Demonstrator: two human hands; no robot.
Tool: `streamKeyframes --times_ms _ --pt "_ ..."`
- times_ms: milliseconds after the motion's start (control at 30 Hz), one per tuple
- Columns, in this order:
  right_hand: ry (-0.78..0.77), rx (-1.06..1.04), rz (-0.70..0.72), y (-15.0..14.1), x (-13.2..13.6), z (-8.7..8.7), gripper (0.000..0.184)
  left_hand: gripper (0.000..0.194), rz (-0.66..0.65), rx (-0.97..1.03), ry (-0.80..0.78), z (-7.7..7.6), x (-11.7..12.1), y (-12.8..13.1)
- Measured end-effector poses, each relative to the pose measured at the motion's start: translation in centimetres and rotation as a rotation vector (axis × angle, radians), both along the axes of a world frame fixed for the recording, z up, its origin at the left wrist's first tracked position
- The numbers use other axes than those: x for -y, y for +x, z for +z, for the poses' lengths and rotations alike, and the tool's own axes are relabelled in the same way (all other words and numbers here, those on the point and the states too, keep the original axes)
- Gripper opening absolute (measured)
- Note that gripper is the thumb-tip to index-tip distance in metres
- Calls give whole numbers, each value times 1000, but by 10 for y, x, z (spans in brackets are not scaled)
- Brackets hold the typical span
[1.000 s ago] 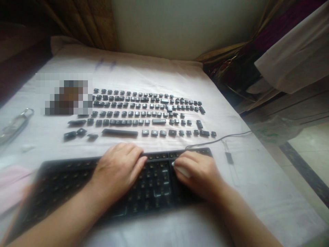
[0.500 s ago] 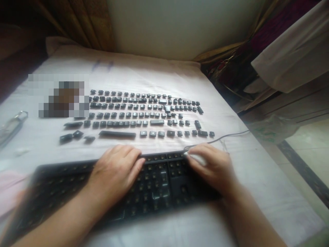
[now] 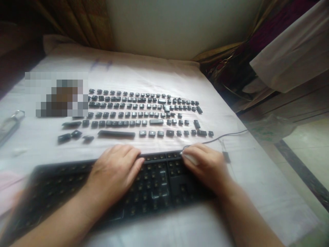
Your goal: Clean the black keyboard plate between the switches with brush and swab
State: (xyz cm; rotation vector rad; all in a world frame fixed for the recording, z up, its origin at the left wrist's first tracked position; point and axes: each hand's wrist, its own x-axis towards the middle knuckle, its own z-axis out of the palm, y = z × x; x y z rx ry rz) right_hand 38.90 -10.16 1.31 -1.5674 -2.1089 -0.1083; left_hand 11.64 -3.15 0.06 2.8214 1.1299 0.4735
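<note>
Inward of the white cloth's (image 3: pixel 259 192) right edge, a computer keyboard base (image 3: pixel 177 190) is gripped at its far edge by the left hand (image 3: pixel 115 168); a blurred white wad (image 3: pixel 192 159) is pinched by the right hand (image 3: pixel 205 163).

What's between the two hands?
Head view: between left hand and right hand lies a stretch of the black keyboard, its key sockets exposed.

Beyond the keyboard's (image 3: pixel 151 187) left part, I find a patch (image 3: pixel 61 97) pixelated past reading. The left hand (image 3: pixel 115 168) hides its middle; I can't name the blurred white thing (image 3: pixel 191 159) in the right hand (image 3: pixel 205 164).
</note>
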Motion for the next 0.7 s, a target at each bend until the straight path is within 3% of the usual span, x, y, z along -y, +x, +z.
streamKeyframes --times_ms 367,700 --pt "-58 24 -1 2 1 1 13 27 10 3 -10 2 0 1" --pt "-22 54 -37 -1 1 1 13 26 10 5 -17 3 0 1"
